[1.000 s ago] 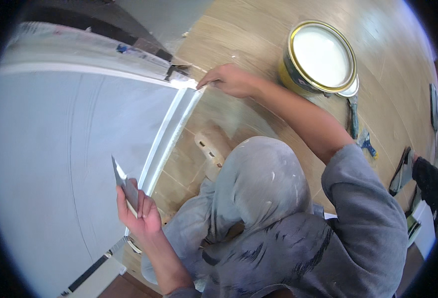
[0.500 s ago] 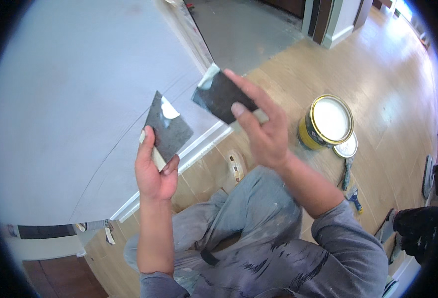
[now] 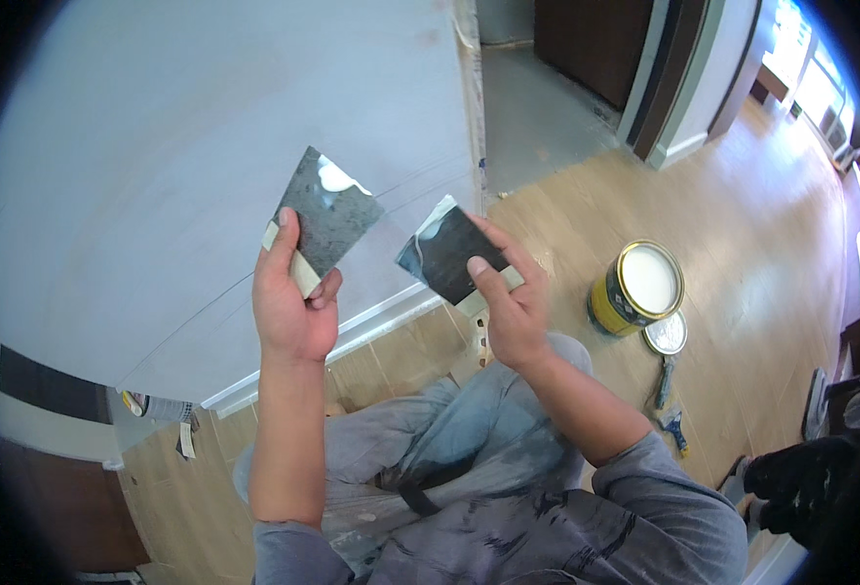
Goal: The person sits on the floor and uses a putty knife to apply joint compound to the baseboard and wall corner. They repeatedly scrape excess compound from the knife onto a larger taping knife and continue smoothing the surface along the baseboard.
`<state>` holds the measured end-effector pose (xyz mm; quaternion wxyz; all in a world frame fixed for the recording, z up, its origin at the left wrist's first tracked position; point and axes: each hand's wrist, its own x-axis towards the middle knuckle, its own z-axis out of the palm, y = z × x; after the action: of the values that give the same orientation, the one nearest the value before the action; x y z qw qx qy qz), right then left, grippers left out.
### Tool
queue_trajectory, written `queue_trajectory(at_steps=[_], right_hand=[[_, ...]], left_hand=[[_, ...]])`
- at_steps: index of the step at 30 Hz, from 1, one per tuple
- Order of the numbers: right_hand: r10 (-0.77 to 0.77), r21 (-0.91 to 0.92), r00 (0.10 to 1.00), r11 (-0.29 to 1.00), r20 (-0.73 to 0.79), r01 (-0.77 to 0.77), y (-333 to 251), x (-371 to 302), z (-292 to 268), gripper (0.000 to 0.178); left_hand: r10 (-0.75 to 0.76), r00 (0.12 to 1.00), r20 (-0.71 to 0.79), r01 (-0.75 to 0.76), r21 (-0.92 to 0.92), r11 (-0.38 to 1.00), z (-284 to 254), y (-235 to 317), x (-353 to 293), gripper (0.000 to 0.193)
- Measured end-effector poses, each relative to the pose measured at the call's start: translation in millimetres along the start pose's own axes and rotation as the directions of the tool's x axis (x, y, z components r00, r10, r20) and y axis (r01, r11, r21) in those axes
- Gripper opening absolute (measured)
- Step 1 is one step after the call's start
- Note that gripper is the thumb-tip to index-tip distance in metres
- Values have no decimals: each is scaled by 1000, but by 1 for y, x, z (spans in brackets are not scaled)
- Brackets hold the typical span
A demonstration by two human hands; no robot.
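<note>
Wood-look floor (image 3: 751,253) meets bare grey floor (image 3: 537,122)

A dark brown door (image 3: 591,44) stands at the far edge of the grey stretch, and a pale wall end (image 3: 706,93) with white skirting (image 3: 683,150) rises beside the opening. Bright glass (image 3: 827,73) glares at upper right. A blue-handled tool (image 3: 674,429) lies near a dark-handled one (image 3: 665,382). At the right edge is a person (image 3: 798,480) in dark trousers. A brown panel (image 3: 64,497) fills the lower left.
</note>
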<state>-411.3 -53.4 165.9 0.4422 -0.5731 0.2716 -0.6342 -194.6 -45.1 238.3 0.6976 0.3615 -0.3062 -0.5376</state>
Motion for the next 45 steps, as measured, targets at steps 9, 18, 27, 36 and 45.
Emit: queue_trajectory(at_steps=[9, 18, 27, 36, 45], right_hand=[[-381, -210, 907, 886, 176, 413, -45, 33, 45, 45], [-542, -210, 427, 417, 724, 884, -25, 58, 46, 62], [-286, -288, 920, 888, 267, 360, -21, 30, 52, 45], [499, 746, 859, 528, 114, -406, -13, -18, 76, 26], [651, 645, 657, 322, 380, -693, 24, -14, 87, 36]], left_hand=[[-49, 995, -82, 41, -94, 995, -20, -3, -38, 27], [-116, 992, 55, 126, -239, 963, -45, 11, -66, 25], [-152, 978, -143, 77, -430, 899, -60, 5, -75, 24], [-205, 965, -162, 120, -425, 897, -76, -14, -87, 23], [-451, 892, 24, 349, -669, 656, -82, -43, -122, 33]])
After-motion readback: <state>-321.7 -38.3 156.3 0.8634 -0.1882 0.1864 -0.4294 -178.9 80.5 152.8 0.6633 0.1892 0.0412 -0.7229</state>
